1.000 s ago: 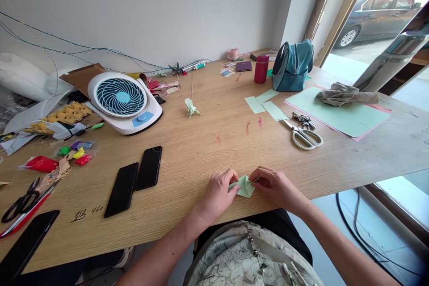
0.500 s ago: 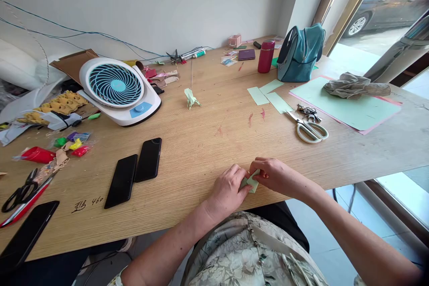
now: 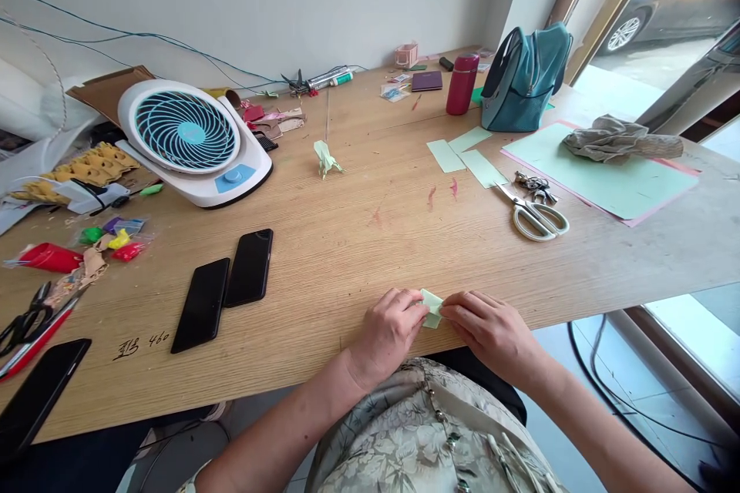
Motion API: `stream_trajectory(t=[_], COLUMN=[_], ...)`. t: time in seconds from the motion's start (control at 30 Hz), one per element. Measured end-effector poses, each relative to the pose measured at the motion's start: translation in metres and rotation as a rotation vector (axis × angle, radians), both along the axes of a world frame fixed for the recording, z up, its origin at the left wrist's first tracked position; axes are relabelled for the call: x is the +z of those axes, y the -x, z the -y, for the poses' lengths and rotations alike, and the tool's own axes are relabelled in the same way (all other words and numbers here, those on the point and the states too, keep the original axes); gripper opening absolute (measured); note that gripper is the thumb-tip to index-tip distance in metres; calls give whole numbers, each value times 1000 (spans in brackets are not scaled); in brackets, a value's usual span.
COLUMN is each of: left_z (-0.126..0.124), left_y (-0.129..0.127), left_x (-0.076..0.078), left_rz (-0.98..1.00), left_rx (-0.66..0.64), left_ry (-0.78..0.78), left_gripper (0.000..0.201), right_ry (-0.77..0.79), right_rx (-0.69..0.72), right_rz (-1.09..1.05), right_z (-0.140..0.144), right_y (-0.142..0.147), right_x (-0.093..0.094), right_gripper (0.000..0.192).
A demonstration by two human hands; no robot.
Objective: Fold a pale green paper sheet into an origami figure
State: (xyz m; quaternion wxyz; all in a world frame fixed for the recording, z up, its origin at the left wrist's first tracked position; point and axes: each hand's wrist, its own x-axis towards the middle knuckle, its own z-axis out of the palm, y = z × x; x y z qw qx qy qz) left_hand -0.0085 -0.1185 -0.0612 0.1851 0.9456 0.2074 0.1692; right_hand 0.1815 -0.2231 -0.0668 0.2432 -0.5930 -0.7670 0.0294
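Observation:
A small folded piece of pale green paper lies near the front edge of the wooden table. My left hand pinches its left side and my right hand presses its right side, so most of the paper is hidden under my fingers. A finished green paper figure stands farther back in the middle of the table.
White-handled scissors and keys lie to the right by green paper strips and a large green sheet. A teal bag, red bottle, white fan, two black phones and craft clutter sit left.
The open kite-shaped paper has been folded smaller. Both hands closed in over it and stay at the table's front edge; the view shifted slightly.

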Motion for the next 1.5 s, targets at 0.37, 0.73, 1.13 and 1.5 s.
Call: stream_trajectory(t=[0.37, 0.73, 1.13, 1.5], left_z=[0, 7, 4, 3], left_y=[12, 9, 4, -9], left_x=[-4, 0, 3, 3], left_rz=[-93, -238, -172, -41], left_rx=[-181, -139, -191, -17], left_ry=[-238, -210, -230, -144], left_gripper=[39, 49, 36, 16], right_ry=[-86, -100, -169, -46], right_rx=[18, -40, -148, -240], right_rz=[102, 78, -64, -273], right_z=[16, 22, 20, 12], right_y=[2, 12, 17, 20], right_x=[-12, -13, -14, -8], right_gripper=[31, 33, 18, 14])
